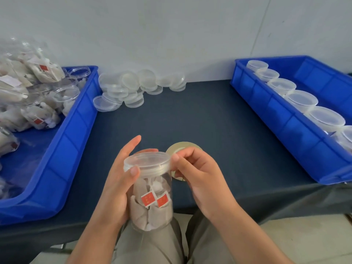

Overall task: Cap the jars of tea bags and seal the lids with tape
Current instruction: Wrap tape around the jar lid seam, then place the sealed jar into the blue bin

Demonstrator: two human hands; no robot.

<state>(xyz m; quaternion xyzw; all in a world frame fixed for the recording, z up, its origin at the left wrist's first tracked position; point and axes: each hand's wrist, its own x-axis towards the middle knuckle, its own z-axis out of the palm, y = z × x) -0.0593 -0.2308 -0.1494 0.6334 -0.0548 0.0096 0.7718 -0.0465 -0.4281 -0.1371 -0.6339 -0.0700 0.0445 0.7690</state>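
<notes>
Two hands met at a single jar [152,206] of tea bags, held upright above the lap with its long axis vertical. Well out to the left of the left hand [118,180], a blue bin [76,119] held uncapped jars.

The left hand gripped the jar's upper wall from the left. Its palm lay against the clear side, its thumb pressed on the skirt of the lid [147,163], and its fingers reached round the far side. The lid sat on the jar's mouth; whether it was fully seated could not be told.

The right hand [200,178] lay just right of the lid. Its fingers were curled round the tape roll [182,146], which showed beyond the knuckles. Thumb and forefinger were pinched together, touching the lid's right edge. No drawn-out strip of clear tape could be made out.

The coming move appeared to turn on the seam between lid and jar. It lay directly left of the right fingertips, at their height, so the right hand was the nearer one. Tape would probably need to run round the seam, across the jar's axis.

Well out to the right of the right hand, a second blue bin [266,111] held a row of capped jars.
</notes>
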